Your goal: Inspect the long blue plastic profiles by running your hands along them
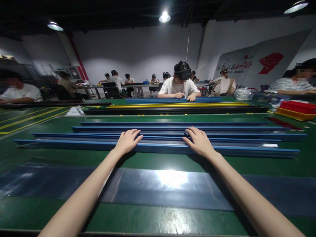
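Observation:
My left hand (128, 141) lies over the nearest long blue channel strip (160, 148), its fingers stretched forward across it and its thumb apart. To the right, my right hand (197, 141) rests on the same strip with its fingers extended and somewhat spread. Neither hand is wrapped around anything, though the undersides of the fingers are hidden. More blue strips (160, 128) lie parallel just beyond my fingertips. Under my forearms a wide, clear glossy plastic sheet (140, 194) stretches sideways over the green table (148, 217) and reflects a lamp.
Farther across lie black strips (172, 110) and yellow strips (177, 105). A co-worker (180, 87) sits opposite, hands at another blue strip. Red and yellow bins (296, 112) stand at right, near a clear plastic bag (243, 93). A white object (74, 111) lies at left.

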A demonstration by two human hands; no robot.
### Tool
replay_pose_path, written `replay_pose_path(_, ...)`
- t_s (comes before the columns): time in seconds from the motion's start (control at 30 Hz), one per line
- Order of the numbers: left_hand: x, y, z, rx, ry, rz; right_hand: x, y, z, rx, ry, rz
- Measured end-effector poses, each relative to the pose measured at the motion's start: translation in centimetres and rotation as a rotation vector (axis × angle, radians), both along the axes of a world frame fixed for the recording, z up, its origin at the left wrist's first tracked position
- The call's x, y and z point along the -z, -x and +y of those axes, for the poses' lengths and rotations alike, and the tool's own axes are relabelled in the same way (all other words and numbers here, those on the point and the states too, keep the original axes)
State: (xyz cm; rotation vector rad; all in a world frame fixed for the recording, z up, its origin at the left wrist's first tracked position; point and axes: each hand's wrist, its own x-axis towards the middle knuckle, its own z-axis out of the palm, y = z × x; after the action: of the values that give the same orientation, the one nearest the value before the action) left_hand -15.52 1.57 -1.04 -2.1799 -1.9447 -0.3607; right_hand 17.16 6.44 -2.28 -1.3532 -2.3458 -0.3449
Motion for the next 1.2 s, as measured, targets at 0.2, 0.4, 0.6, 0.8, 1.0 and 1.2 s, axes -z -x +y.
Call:
replay_pose_path(0.2,0.2,0.0,1.3,-0.026,-0.060,0.032,-0.2,0.1,2.0,-0.002,0.142,-0.085)
replay_pose_path(0.4,0.0,0.1,2.3,-0.031,-0.072,0.048,-1.2,0.7,3.1,0.001,0.252,-0.171)
replay_pose_path(0.6,0.0,0.8,3.6,-0.047,-0.070,0.036,-1.4,1.2,4.2,0.026,0.224,-0.192)
replay_pose_path(0.8,0.0,1.6,5.8,-0.059,-0.060,0.051,-1.3,2.0,6.1,0.027,0.210,-0.170)
replay_pose_path(1.0,-0.1,2.5,8.1,-0.066,-0.047,0.070,-1.5,3.0,8.1,0.046,0.201,-0.157)
replay_pose_path(1.2,-0.4,3.1,10.1,-0.076,-0.041,0.091,-1.6,3.8,10.0,0.057,0.172,-0.140)
